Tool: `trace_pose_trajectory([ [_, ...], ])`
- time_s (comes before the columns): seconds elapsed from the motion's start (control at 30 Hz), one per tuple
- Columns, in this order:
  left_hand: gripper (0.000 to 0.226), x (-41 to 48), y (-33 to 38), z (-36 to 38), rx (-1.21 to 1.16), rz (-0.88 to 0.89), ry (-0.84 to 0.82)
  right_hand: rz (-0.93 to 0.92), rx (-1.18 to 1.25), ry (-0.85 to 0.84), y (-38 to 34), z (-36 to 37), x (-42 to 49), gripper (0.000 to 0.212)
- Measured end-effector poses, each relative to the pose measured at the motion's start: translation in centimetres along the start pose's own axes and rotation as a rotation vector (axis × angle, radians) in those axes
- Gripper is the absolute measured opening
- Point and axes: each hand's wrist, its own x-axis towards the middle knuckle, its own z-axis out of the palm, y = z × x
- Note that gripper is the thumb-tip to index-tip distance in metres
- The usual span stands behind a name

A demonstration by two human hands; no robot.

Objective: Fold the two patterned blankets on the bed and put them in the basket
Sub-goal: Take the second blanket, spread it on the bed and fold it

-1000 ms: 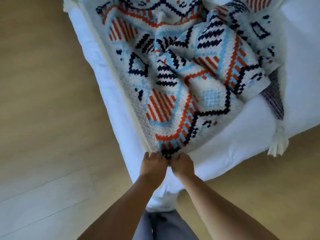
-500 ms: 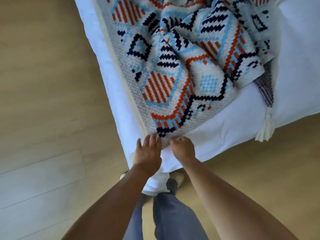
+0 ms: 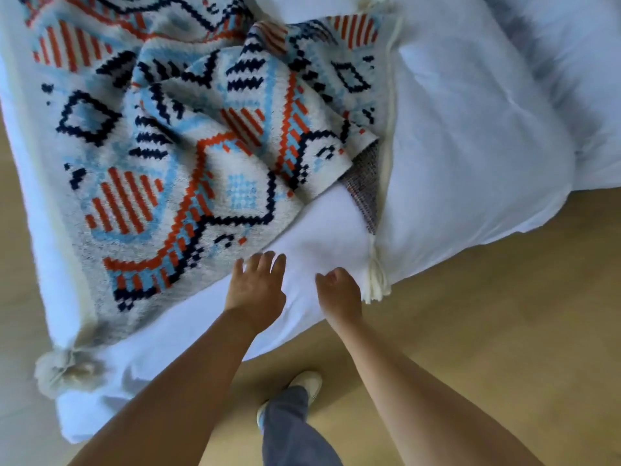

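I see 1 patterned blanket (image 3: 188,156), orange, navy and light blue on white, lying rumpled across the bed (image 3: 470,129).

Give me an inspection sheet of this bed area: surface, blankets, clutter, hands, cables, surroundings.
Surface: bed, white bedding, rumpled.
Job's things: patterned blanket crumpled, unfolded; grey woven layer under its edge; basket not in view.
Clutter: nothing seen.
Hands: left hand open, fingers spread over the bedding; right hand has curled fingers beside the tassel, hold unclear.
Cables: nothing seen.
Surroundings: wooden floor; shoe.
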Motion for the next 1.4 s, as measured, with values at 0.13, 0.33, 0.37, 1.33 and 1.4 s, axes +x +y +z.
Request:
trace_pose_trajectory([
  [0.13, 0.054, 5.3, 5.6, -2.0, -0.040, 0.024, 0.082, 0.022, 0.006, 0.059, 2.5, -6.4, 4.6, 0.020],
  [0.33, 0.057, 11.6, 9.3, -2.3, 0.064, 0.121, 0.079, 0.119, 0.125, 0.087, 0.8, -11.2, 11.6, 0.030],
  [0.37, 0.057, 12.7, 9.9, -2.0, 0.088, 0.162, 0.054, 0.125, 0.129, 0.072, 0.3, -11.7, 12.9, 0.028],
  [1.33, 0.023, 31.2, 33.6, -5.5, -0.111, -0.585, 0.257, -0.566, -0.443, -0.423, -6.0, -28.1, 38.2, 0.008],
  [1.4, 0.025, 33.1, 35.5, -5.7, -0.099, -0.536, 0.289, -0.584, -0.441, -0.377, -5.4, -30.3, 40.1, 0.013],
])
